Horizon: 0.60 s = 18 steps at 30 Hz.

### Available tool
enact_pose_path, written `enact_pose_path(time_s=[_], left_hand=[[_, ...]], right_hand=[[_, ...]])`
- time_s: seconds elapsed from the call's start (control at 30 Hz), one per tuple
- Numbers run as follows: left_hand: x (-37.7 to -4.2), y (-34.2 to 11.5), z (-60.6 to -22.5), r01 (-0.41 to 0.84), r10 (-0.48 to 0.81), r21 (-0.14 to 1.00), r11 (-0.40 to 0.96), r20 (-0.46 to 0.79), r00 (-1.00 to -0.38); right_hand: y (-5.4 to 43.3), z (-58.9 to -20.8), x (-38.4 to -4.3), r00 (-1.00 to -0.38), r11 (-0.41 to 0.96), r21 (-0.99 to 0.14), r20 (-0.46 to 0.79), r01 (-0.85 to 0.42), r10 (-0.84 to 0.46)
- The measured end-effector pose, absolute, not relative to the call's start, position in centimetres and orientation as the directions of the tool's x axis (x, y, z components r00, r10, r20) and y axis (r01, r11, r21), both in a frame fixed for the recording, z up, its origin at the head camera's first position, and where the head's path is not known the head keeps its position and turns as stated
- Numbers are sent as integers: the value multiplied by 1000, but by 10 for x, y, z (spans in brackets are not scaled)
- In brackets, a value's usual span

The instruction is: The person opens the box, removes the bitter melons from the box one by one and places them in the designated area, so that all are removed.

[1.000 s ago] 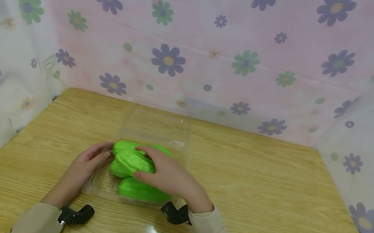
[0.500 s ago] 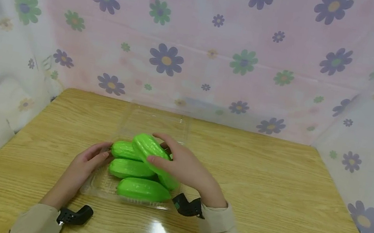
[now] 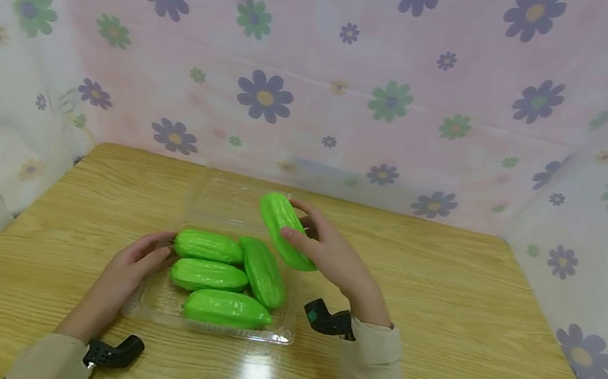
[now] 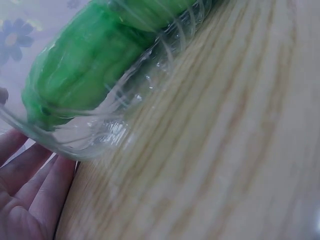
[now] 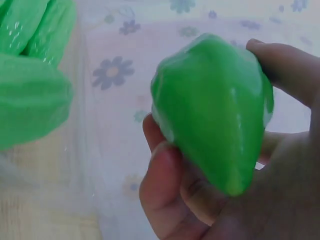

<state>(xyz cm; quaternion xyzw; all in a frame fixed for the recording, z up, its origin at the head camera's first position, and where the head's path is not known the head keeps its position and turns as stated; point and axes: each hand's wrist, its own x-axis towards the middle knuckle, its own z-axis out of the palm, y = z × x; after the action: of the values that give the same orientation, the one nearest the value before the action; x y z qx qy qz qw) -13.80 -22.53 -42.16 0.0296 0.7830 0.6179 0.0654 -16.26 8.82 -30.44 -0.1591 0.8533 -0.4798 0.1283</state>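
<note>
My right hand [image 3: 341, 256] holds a ridged green gourd [image 3: 285, 230] in the air above the right back part of a clear plastic box [image 3: 283, 339]. In the right wrist view, fingers and thumb wrap round that gourd [image 5: 215, 115], its tapered end toward the camera. Inside the box lie several more gourds, three of them side by side and one gourd [image 3: 262, 273] slanted at the right. At the box's left side, my left hand [image 3: 123, 273] grips the rim. Its fingers [image 4: 42, 182] are outside the wall in the left wrist view; the thumb is mostly cut off.
The box's hinged lid [image 3: 236, 198] lies folded back behind it on the wood-grain table [image 3: 414, 288]. A flowered cloth [image 3: 321, 85] rises behind the table and along both sides. Black wrist cameras [image 3: 115, 352] stick out from both wrists.
My right hand has lifted the gourd off the others and carried it up, back and right. The gourds beneath now show. My left hand has stayed at the box's left side.
</note>
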Motion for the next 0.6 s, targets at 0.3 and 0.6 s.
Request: enact_pose_path(time_s=[0.3,0.6], left_hand=[[-139,-225,-424,-1,136,982,188,-27,-990],[-139,-226,-424,-17,129,978,209,-44,-991]], right_hand=[[104,-331,-183,-926,414,-907,-94,-72,-365],[111,-327,-182,-922,367,-930,-153,12,-357]])
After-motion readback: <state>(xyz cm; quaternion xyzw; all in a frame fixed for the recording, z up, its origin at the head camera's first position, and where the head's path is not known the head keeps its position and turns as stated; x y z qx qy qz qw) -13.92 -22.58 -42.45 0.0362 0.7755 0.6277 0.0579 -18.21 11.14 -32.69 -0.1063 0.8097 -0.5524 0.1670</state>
